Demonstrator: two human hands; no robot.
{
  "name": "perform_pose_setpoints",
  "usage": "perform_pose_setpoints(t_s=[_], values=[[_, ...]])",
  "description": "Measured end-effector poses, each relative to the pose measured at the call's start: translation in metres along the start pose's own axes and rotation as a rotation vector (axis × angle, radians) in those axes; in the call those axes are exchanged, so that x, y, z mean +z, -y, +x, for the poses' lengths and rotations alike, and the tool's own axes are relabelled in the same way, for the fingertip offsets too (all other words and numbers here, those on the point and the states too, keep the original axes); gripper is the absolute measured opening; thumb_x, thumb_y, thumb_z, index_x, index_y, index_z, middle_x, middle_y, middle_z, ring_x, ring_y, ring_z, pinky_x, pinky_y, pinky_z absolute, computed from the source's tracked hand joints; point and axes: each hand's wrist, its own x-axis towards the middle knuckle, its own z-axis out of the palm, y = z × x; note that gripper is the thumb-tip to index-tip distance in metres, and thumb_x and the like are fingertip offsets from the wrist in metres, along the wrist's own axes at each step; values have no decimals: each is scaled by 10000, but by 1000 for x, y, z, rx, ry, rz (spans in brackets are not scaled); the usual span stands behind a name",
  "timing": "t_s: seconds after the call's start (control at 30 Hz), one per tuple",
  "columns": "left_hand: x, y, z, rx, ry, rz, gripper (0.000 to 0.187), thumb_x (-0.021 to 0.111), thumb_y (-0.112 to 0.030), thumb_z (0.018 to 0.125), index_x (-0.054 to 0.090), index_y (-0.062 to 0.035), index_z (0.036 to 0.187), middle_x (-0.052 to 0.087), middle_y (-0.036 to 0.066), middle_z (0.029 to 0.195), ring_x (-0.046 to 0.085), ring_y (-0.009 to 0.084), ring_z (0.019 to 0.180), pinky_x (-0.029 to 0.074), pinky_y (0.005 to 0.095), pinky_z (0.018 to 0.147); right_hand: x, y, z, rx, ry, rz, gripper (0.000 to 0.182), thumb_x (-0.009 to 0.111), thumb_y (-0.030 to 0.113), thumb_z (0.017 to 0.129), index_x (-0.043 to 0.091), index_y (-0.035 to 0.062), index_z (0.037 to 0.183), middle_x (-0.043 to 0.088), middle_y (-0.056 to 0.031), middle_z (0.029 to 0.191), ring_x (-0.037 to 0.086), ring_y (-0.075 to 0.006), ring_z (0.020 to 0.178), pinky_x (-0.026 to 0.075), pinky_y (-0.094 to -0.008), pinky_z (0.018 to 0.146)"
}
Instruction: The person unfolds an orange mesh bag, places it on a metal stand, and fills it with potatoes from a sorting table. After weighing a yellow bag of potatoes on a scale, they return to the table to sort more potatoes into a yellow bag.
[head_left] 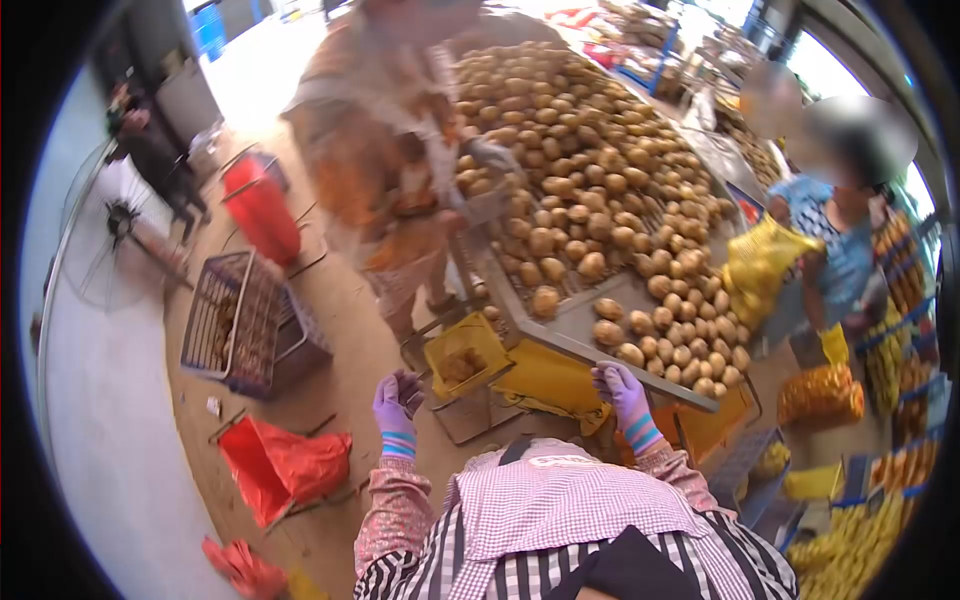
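My left hand (398, 402), in a purple glove with a grey palm and blue-striped cuff, is raised at the left of the table's near end. Its fingers are loosely bent, and nothing shows in them. Beside it is a yellow crate (466, 352) with some potatoes inside. My right hand (624, 396), gloved the same way, is at the near edge of the sorting table (570, 325), with bent fingers and nothing visible in them. Just beyond lie loose potatoes (680, 335), and a large heap of potatoes (585, 150) covers the far part of the table.
A person in orange (375, 190) stands at the table's left side. At the right, another person (825, 240) holds a yellow mesh bag (765, 265). Plastic crates (232, 320), a red sack (290, 465) on a frame and a fan (120, 220) stand at the left.
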Motion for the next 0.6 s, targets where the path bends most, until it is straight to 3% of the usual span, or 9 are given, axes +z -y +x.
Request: perform_pose_setpoints(t_s=[0.1,0.13,0.23,0.3,0.33,0.37,0.4,0.47,0.6], values=[[91,16,-9,7,336,210,299,569,-270,1053,634,-67,1262,732,77,1082,701,176,952,595,326,788,-36,-5,-12,10,-135,114,285,557,269,1066,637,58,1240,709,-33,1131,643,-101,960,506,-255,806],[115,24,-9,28,456,296,307,585,-258,1048,634,-63,1280,727,77,1118,694,160,979,585,310,811,-48,-11,-14,-2,-182,83,292,532,272,1076,633,65,1254,716,-59,1132,666,-117,977,528,-269,861],[179,54,2,98,577,437,330,621,-244,1031,624,-60,1305,709,77,1178,669,125,1058,547,259,858,-94,-42,-15,-74,-295,-3,273,549,233,1063,639,46,1240,717,-53,1129,666,-136,983,530,-287,872],[218,73,19,98,593,527,394,646,-246,1017,594,-45,1353,664,88,1275,636,155,1143,522,283,933,-122,-42,-20,-147,-402,-175,270,561,218,1051,637,33,1232,716,-67,1125,667,-169,992,530,-308,881],[241,81,24,201,616,607,436,653,-267,1011,574,-35,1372,643,94,1306,621,182,1173,506,313,974,-136,-42,-20,-221,-497,-359,268,573,203,1039,635,20,1225,716,-81,1121,669,-202,1000,530,-328,890],[262,91,33,306,639,687,479,660,-288,1005,554,-26,1392,622,100,1336,606,209,1203,490,343,1015,-152,-42,-16,-212,-497,-350,268,573,203,1039,635,20,1225,716,-81,1121,669,-202,1000,530,-328,890],[283,98,44,304,641,734,584,694,-348,972,523,-10,1417,584,150,1382,573,258,1254,448,379,1074,-169,-43,-11,-268,-596,-512,264,588,187,1021,636,15,1216,709,-107,1123,663,-244,1019,522,-352,913],[332,110,64,501,613,912,649,722,-394,934,524,8,1403,578,216,1373,556,314,1280,427,386,1097,-201,-39,-2,-334,-752,-785,306,649,156,953,630,23,1228,669,-171,1180,617,-341,1116,481,-424,1007],[425,128,116,852,418,1162,736,761,-418,894,501,51,1398,561,249,1376,529,376,1299,386,428,1135,-262,-37,32,-367,-754,-1011,432,704,222,891,602,61,1279,589,-159,1339,518,-356,1280,387,-477,1121]])
